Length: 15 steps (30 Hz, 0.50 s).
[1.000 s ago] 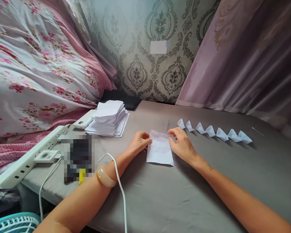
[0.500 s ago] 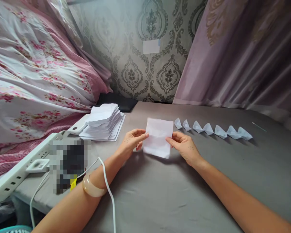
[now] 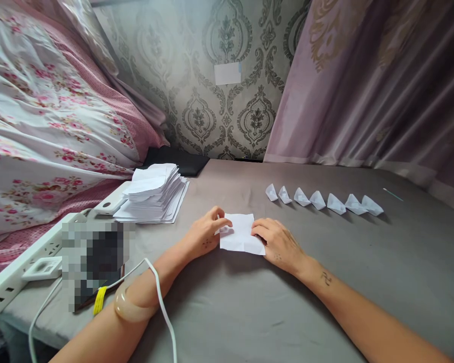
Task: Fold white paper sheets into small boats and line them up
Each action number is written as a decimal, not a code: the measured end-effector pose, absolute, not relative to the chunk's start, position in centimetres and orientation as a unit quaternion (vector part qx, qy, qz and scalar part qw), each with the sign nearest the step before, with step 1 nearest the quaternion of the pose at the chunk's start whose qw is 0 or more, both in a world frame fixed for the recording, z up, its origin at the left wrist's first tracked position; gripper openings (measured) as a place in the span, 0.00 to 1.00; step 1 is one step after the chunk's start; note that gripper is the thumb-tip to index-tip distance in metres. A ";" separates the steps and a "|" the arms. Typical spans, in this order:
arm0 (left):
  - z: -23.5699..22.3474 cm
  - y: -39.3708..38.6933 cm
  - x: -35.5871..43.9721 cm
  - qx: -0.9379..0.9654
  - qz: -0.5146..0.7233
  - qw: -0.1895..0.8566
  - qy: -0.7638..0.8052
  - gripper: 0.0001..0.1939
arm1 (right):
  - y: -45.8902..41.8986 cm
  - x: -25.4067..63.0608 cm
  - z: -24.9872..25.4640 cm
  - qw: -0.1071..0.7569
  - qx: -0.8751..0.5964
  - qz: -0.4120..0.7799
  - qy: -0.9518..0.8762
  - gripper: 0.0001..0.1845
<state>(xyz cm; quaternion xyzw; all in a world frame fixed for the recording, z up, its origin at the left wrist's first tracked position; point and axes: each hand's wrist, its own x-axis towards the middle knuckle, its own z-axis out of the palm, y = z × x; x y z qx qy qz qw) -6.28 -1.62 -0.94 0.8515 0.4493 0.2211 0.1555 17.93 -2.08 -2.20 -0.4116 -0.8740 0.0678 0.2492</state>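
Observation:
A small white sheet of paper (image 3: 241, 237) lies low over the grey cloth in front of me, looking shorter and wider than before. My left hand (image 3: 206, 232) grips its left edge, with the thumb and bent fingers closed at the upper left corner. On the opposite side, my right hand (image 3: 282, 244) has its fingers curled onto the right edge; their undersides are hidden. Several folded white paper boats (image 3: 336, 203) stand in a slanting row to the right. Left of my hands rises a stack of white paper (image 3: 151, 194).
A white power strip (image 3: 34, 262) with a plugged-in charger (image 3: 42, 268) runs along the left edge. Beside it lies a blurred-out dark object (image 3: 102, 257). A white cable (image 3: 161, 297) crosses my left forearm. A thin stick (image 3: 393, 194) lies at the far right.
The sheet was raised and tilted between both hands; now it is lower, at the cloth, and appears shorter. My right hand has turned palm down. The view has shifted slightly.

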 end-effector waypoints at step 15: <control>-2.3 -1.1 -4.5 0.688 0.243 0.218 0.649 0.13 | -1.1 15.9 -2.5 0.223 -0.613 0.127 -0.747 0.18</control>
